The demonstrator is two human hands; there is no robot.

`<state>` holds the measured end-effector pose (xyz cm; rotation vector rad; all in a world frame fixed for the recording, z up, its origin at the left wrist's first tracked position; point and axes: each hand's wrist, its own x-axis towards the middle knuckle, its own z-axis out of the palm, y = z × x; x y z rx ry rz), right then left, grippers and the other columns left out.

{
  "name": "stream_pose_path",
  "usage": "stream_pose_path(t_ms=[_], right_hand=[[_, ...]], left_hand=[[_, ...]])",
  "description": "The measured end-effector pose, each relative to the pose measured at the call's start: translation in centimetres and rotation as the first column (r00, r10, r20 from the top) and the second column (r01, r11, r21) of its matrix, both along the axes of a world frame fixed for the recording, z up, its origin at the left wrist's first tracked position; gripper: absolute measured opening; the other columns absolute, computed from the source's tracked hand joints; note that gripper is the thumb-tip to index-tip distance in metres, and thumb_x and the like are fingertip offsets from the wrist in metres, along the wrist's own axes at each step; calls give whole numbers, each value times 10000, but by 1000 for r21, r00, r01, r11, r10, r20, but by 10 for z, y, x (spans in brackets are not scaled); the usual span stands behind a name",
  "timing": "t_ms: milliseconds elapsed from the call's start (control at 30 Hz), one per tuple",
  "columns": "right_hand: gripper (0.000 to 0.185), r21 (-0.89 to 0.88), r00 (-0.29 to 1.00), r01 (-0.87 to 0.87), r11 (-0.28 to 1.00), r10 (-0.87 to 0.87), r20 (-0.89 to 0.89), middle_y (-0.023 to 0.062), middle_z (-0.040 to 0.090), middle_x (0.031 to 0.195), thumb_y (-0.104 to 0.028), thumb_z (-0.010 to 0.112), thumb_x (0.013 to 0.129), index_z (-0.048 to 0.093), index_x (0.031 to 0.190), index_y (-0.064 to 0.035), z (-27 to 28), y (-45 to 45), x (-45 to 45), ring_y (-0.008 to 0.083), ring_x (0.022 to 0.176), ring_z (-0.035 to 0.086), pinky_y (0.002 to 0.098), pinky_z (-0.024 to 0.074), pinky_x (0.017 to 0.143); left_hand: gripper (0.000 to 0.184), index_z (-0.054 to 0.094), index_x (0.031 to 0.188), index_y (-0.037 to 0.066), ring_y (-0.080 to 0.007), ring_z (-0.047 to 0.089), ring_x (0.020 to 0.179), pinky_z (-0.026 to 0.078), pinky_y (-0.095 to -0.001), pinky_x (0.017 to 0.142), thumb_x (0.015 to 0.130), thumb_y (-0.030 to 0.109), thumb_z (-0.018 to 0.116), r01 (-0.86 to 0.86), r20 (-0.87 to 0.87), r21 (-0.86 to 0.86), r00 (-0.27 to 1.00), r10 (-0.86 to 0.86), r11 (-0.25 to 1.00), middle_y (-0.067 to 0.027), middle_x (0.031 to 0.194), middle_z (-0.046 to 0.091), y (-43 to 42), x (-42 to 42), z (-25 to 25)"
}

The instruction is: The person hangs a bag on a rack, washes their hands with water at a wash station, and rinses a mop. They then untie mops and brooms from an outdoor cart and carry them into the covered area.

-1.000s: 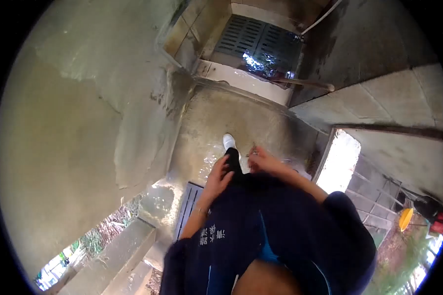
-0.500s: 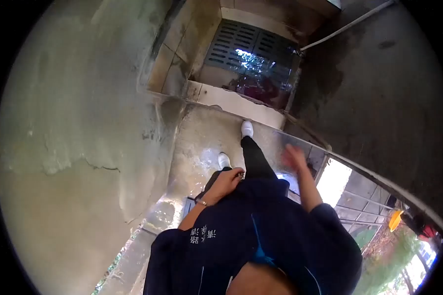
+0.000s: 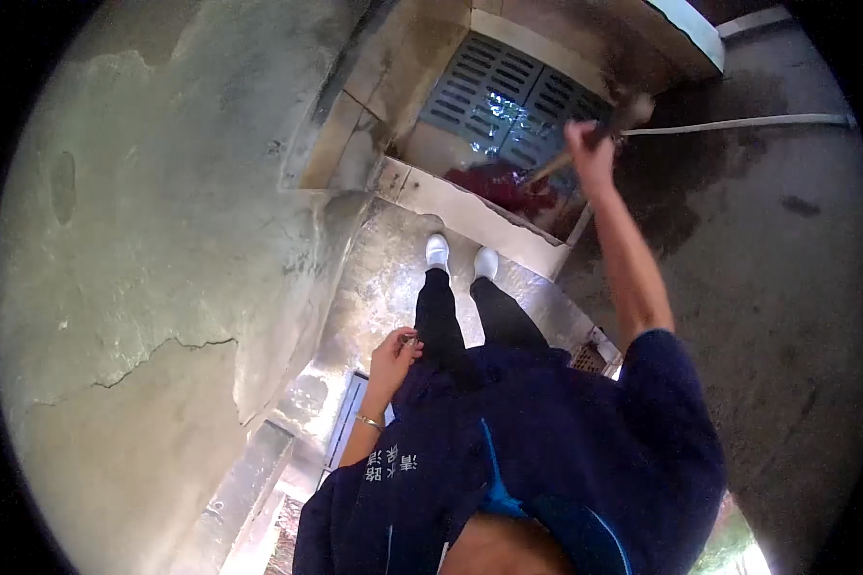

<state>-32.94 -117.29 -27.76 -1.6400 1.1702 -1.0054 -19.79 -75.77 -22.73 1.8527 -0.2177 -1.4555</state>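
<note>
My right hand [image 3: 590,158] is closed around the handle of a mop [image 3: 548,170], over the right side of a tiled basin [image 3: 470,206]. The handle slants down to a dark red mop head [image 3: 513,189] lying in the basin's near end. The handle's upper end is blurred. My left hand [image 3: 390,362], with a bracelet at the wrist, is held near my left thigh. Its fingertips pinch a small dark, shiny object [image 3: 409,339], too small to name.
A grey slotted grate [image 3: 479,81] lies wet in the basin. From the basin's right side runs a white pipe [image 3: 738,125]. My white shoes [image 3: 437,251] stand on wet floor before the rim. A cracked wall [image 3: 163,240] rises at left.
My right hand has reached forward from beside my body and now grips the mop. Both feet are now side by side closer to the basin. My left hand has moved slightly left.
</note>
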Motion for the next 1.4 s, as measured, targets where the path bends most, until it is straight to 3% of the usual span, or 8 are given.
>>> stream_pose_path(t_ms=[433,600,867,967,1067,1200,1267,1400], right_hand=[[158,-150,904,163,975,-87,419,-6,443,599,-144,567,744,433,795,-77,283,-68,85,93,528,447,223,386,463],[139,-230,996,-44,972,61,68,-7,427,555,-117,510,755,451,863,-53,233,-28,93,86,466,423,228,371,426],[596,195,841,-397,897,440,-314,241,359,1156,-23,514,663,247,1195,9,-20,138,133,328,1099,340,356,293,904],[570,563,719,-602,566,691,74,209,414,1120,-199,511,763,221,1212,0,0,198,110,288,1041,414,336,334,865],[507,585,697,-713,386,478,534,155,445,1098,-234,456,816,234,1209,-2,15,236,87,195,1010,432,305,340,853],[441,509,696,-711,485,591,408,132,378,1159,-196,446,813,286,1174,1,37,236,63,188,1080,348,299,279,903],[389,435,722,-681,589,639,265,137,404,1117,-222,470,795,369,1095,3,39,224,56,217,1044,387,298,305,882],[319,587,682,-706,396,604,412,92,484,980,-166,404,828,374,1107,-14,42,204,38,151,917,462,278,347,830]], left_hand=[[253,413,1057,46,-100,526,763,425,-196,634,808,79,445,118,-165,-307,971,-175,944,-82,949,532,-68,94,16],[269,380,1093,52,-131,523,838,425,-215,681,825,72,390,225,-336,-442,856,-392,868,-89,1038,486,-110,102,44],[293,379,1104,31,-166,537,846,449,-243,684,811,26,381,337,-293,-354,846,-446,872,-114,986,520,-122,100,31],[285,377,1067,36,-169,567,732,455,-263,617,783,37,406,482,-47,-268,858,-511,834,-116,822,563,-112,105,29],[276,348,1018,33,-234,569,562,442,-326,515,757,73,427,687,257,-143,721,-644,712,-145,616,545,-110,102,24],[328,292,1070,40,-345,534,576,415,-403,503,766,89,408,846,474,-144,514,-715,513,-182,618,528,-121,83,33],[378,265,1116,45,-347,527,558,414,-409,502,769,88,408,832,183,-151,555,-812,534,-182,621,527,-130,77,42],[358,264,1135,52,-233,531,519,425,-324,518,796,73,376,796,290,-207,606,-741,569,-106,579,511,-145,61,46]])
